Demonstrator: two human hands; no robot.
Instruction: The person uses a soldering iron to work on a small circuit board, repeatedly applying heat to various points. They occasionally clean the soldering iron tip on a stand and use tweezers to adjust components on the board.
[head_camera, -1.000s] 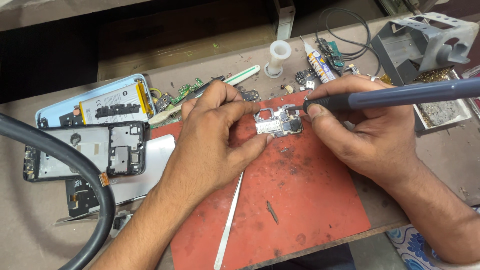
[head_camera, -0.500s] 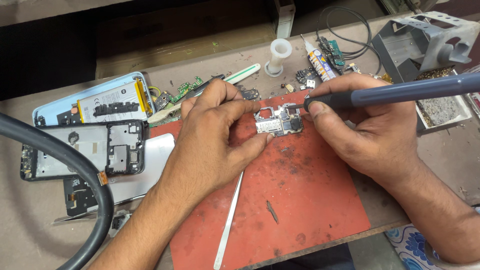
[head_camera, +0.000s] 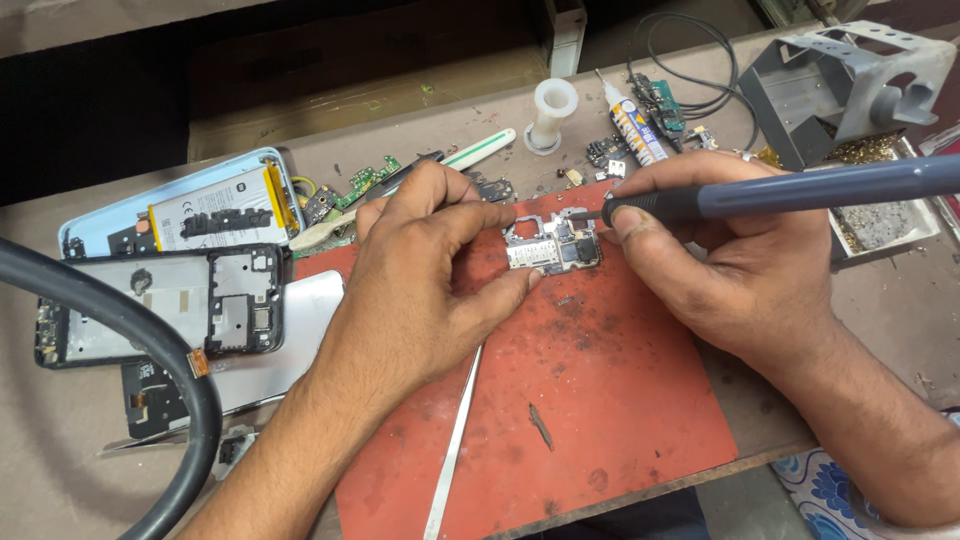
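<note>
The near half of the red work mat (head_camera: 600, 400) lies open, crossed only by long metal tweezers (head_camera: 452, 450) and a small dark scrap (head_camera: 540, 426). Behind the circuit board (head_camera: 553, 243), a white spool (head_camera: 552, 112), glue tube (head_camera: 630, 125) and loose parts crowd the bench. A soldering stand (head_camera: 840, 85) blocks the far right; opened phones (head_camera: 170, 300) and a thick black hose (head_camera: 150, 350) fill the left.

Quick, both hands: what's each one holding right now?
Left hand: fingers pinching the small circuit board on the red mat.
Right hand: closed around the soldering iron.
</note>
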